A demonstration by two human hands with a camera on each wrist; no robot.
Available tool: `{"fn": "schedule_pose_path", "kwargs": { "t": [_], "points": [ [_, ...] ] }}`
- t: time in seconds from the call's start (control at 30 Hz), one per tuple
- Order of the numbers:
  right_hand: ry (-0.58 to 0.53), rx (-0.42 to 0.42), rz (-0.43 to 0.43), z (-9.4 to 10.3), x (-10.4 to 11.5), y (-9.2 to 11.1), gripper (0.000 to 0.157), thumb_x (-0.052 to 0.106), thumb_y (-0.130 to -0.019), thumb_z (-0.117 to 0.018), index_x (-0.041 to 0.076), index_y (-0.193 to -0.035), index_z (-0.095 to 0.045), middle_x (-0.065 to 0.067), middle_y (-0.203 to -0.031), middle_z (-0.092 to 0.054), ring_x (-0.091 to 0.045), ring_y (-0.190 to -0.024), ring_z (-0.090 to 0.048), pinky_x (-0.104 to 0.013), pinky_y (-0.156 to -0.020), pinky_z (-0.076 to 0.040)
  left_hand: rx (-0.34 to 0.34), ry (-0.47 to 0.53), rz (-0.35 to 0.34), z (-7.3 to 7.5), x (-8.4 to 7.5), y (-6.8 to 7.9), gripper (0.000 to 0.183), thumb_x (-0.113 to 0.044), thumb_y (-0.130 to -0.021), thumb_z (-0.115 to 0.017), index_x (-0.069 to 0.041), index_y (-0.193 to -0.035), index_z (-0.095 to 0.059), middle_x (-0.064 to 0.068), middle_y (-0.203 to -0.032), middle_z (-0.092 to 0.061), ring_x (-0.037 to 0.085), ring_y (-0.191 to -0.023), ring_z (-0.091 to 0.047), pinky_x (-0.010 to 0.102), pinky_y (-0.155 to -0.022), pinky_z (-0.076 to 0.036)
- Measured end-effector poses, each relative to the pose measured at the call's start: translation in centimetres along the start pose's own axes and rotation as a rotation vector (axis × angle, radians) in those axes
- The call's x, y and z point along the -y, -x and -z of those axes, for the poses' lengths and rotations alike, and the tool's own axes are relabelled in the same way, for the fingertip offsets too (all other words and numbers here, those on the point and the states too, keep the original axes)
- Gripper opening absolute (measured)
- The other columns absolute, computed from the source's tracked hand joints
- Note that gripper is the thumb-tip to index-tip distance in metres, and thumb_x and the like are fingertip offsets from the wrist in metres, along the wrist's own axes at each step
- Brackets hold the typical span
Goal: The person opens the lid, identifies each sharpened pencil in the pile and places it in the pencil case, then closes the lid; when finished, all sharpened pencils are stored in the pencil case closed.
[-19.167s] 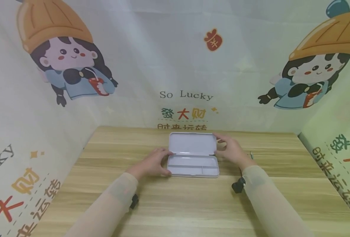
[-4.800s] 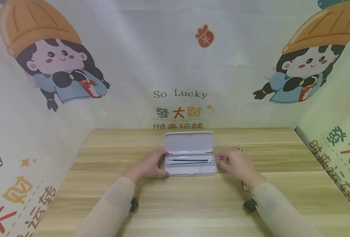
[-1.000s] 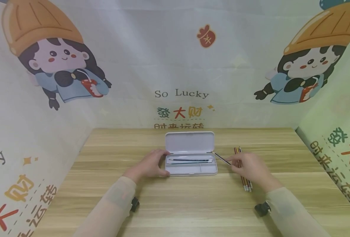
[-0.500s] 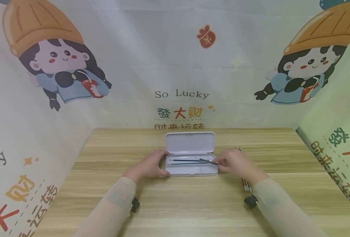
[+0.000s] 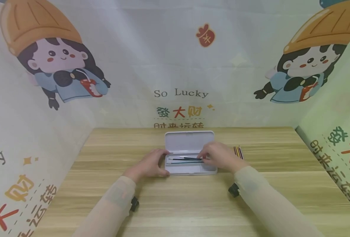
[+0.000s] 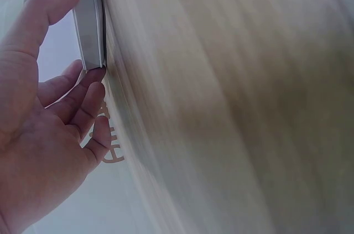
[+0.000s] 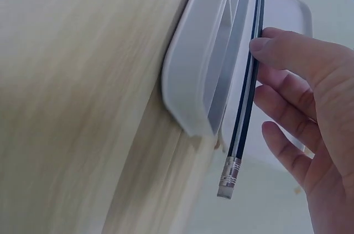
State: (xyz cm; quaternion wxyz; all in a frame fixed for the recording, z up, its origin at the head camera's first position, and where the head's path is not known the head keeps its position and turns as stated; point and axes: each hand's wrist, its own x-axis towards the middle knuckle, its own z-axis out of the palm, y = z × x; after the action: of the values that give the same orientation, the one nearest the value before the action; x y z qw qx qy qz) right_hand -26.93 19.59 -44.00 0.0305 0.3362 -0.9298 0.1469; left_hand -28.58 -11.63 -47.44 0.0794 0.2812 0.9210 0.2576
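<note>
A white pencil case (image 5: 182,170) lies on the table with its lid (image 5: 184,141) raised at the back. My left hand (image 5: 151,163) grips the case's left end, thumb at the front corner and fingers behind, as the left wrist view also shows. Between thumb and fingers, my right hand (image 5: 220,156) pinches a dark striped pencil (image 7: 243,104) with a metal ferrule and white eraser. That pencil is over the long rear compartment, where other pencils (image 5: 181,162) lie lengthwise. The hand hides the compartment's right part in the head view.
Several striped pencils (image 5: 238,152) lie on the wooden table (image 5: 187,200) right of the case, partly hidden by the right arm. A printed cloth (image 5: 139,65) hangs behind the table and at both sides. Each wrist bears a small black camera (image 5: 234,190).
Over the last second my right hand has carried the pencil left from beside the case to over its rear compartment. Earlier the case was bare inside. My left hand has stayed at its left end.
</note>
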Motion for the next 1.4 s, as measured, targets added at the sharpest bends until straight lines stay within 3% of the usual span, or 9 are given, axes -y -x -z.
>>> {"fn": "schedule_pose_path", "kwargs": {
  "t": [0.57, 1.13, 1.4],
  "points": [
    [0.049, 0.053, 0.113, -2.1, 0.7, -4.2, 0.014, 0.009, -0.085, -0.081, 0.017, -0.097, -0.082, 0.004, -0.092, -0.077, -0.012, -0.086, -0.069, -0.030, -0.085, -0.059, 0.005, 0.011, 0.001, 0.1, -0.1, -0.1, 0.082, -0.027, -0.073, -0.091, -0.002, -0.142, -0.054, 0.019, -0.144, -0.058, 0.035, -0.134, -0.052, 0.050, -0.119, -0.041],
    [-0.038, 0.090, -0.043, -2.9, 0.6, -4.3, 0.014, 0.012, -0.088, -0.080, 0.019, -0.100, -0.082, 0.004, -0.098, -0.078, -0.011, -0.092, -0.069, -0.031, -0.092, -0.059, 0.003, 0.011, -0.003, 0.1, 0.0, -0.1, 0.082, -0.028, -0.074, -0.091, -0.001, -0.142, -0.054, 0.019, -0.141, -0.060, 0.034, -0.131, -0.053, 0.050, -0.118, -0.042],
    [-0.085, 0.026, -0.042, -3.0, 0.1, -3.1, 0.013, 0.010, -0.089, -0.077, 0.012, -0.102, -0.080, 0.000, -0.099, -0.077, -0.016, -0.095, -0.070, -0.035, -0.091, -0.060, 0.000, -0.009, -0.015, 0.1, 0.0, 0.0, 0.082, -0.028, -0.073, -0.091, 0.000, -0.141, -0.054, 0.018, -0.138, -0.061, 0.034, -0.129, -0.054, 0.051, -0.116, -0.043]
  ]
}}
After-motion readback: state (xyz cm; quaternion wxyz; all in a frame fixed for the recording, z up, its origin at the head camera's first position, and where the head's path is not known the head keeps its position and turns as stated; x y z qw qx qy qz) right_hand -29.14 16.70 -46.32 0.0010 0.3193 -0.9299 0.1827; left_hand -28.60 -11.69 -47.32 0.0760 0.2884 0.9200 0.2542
